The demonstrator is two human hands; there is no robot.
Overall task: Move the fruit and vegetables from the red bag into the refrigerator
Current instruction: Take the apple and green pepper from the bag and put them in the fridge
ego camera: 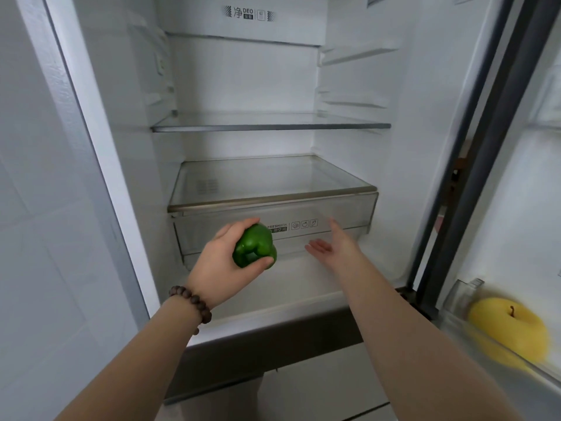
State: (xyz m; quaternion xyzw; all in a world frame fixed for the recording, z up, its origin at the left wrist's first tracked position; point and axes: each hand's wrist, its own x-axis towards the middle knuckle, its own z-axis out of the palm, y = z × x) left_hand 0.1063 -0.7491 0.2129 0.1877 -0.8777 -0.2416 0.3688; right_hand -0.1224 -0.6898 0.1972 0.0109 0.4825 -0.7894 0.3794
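Gripping the green bell pepper [254, 246], the left hand [226, 262] is held out in front of the open refrigerator [343, 86], level with the clear crisper drawer [343, 212] at the bottom of the compartment. The pepper sits in the palm with its lobed underside turned toward the camera; the thumb lies over its top and the fingers [267, 262] curl round beneath, clamped on it. That forearm reaches up from the lower left, with a dark beaded bracelet [191, 305] on the wrist.

The right hand [334, 246] reaches in from the lower right, palm turned up and to the left, its fingers spread apart and holding nothing. It is close in front of the drawer's face, just right of the label; whether a fingertip touches the drawer cannot be told.

Above the drawer are a glass cover shelf [273, 180] and a higher glass shelf [270, 124]. On the right, a yellow apple [510, 329] lies blurred in a door bin [461, 296].
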